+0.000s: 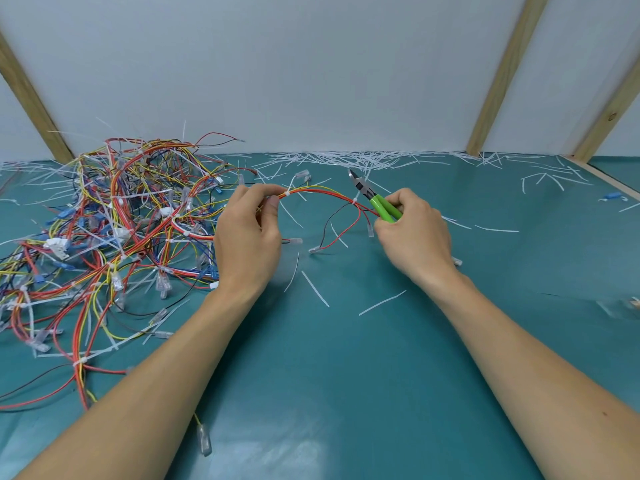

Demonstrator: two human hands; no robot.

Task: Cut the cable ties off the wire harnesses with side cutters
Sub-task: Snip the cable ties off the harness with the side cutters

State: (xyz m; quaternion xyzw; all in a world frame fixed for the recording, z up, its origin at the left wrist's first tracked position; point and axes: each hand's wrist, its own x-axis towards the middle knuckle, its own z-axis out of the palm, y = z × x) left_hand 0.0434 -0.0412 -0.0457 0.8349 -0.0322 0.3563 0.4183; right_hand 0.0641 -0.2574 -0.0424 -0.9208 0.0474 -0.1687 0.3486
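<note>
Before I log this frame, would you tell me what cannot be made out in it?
- Head view: the left hand covers where its fingertips pinch the harness.
- Head view: the right hand hides most of the side cutters' green handles.
- Head view: the wire pile is cut off by the left edge.

Left hand [246, 233] pinches a wire harness [322, 195]; right hand [414, 233] holds green-handled side cutters [372, 199] beside it.
</note>
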